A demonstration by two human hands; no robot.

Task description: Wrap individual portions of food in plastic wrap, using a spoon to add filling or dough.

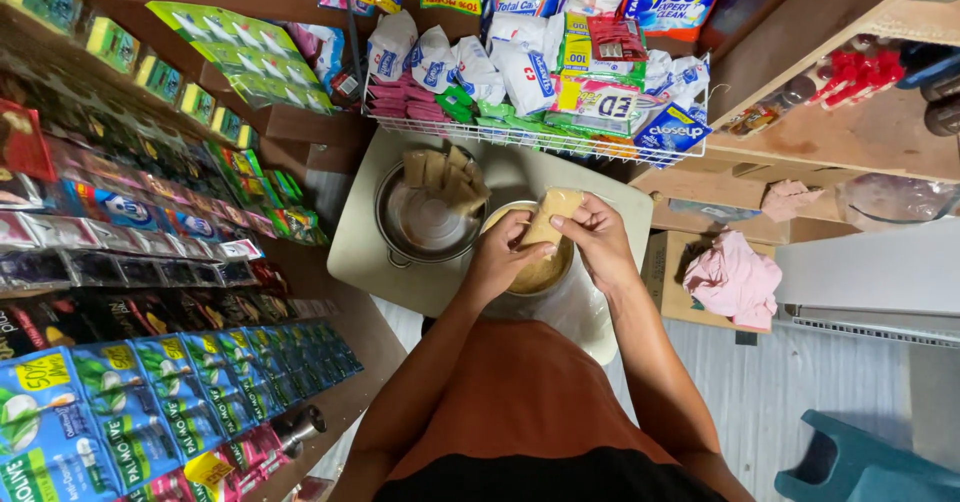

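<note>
Hands (555, 237) wrapping over filling bowl (535, 272), wrappers in pot (425, 222)

Landmark: small pale square table (352, 252). On it, left part: round steel pot (425, 224) with flat tan wrapper pieces (445, 174) stacked at its far rim. Right of pot, on table: round bowl of tan filling (535, 274). Above bowl: tan folded wrapper (549, 220) between left hand (503, 255) and right hand (600, 240). Behind table: white wire rack (450, 129) of sachets. Right of table: cardboard box (665, 280) with pink cloth (735, 280).
</note>
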